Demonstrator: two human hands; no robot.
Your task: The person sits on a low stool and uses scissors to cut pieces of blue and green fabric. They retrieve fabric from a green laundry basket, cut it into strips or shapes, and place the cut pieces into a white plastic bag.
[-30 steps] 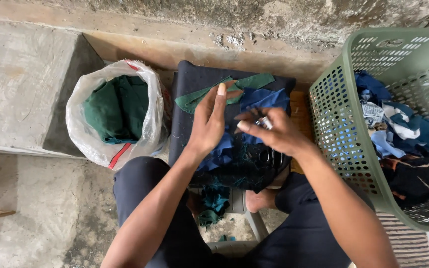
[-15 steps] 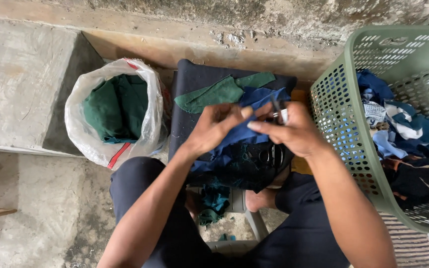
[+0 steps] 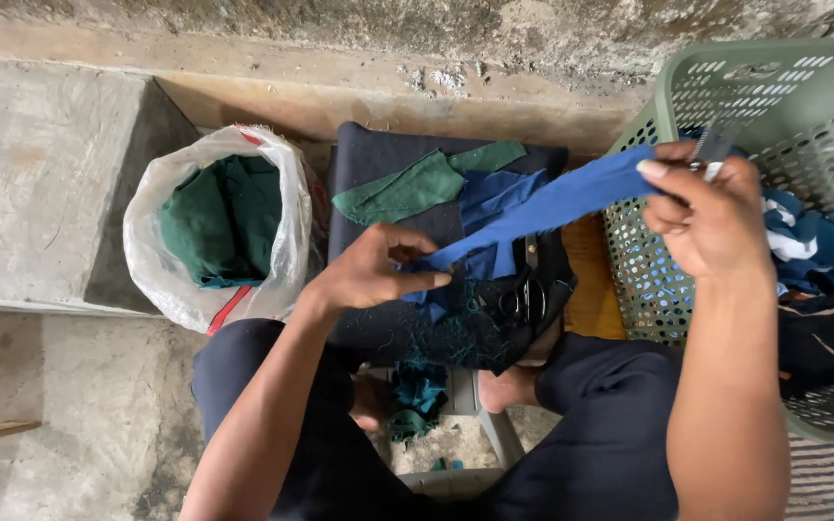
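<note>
Since a moment ago my hands have drawn apart, stretching the blue cloth strip [image 3: 542, 207] taut between them where before they worked close together over the pile. Nearest me, my knees frame a scrap of teal cloth [image 3: 417, 396] lying on the floor at six o'clock. My left hand [image 3: 369, 275] sits just past that, thumb and fingers pinched narrow on the strip's lower end, over the dark cloth-covered stool [image 3: 378, 164]. Black scissors [image 3: 525, 289] lie on the stool just beside that hand, toward three o'clock. My right hand [image 3: 711, 217] is raised at two o'clock, fingers closed on the strip's upper end together with a small grey tool I cannot make out. Green cloth pieces [image 3: 407, 188] rest farther back on the stool at twelve. At ten o'clock stands a white plastic bag [image 3: 152, 256] of dark green fabric; at three o'clock a green laundry basket [image 3: 764, 87] holds mixed blue and dark clothes.
</note>
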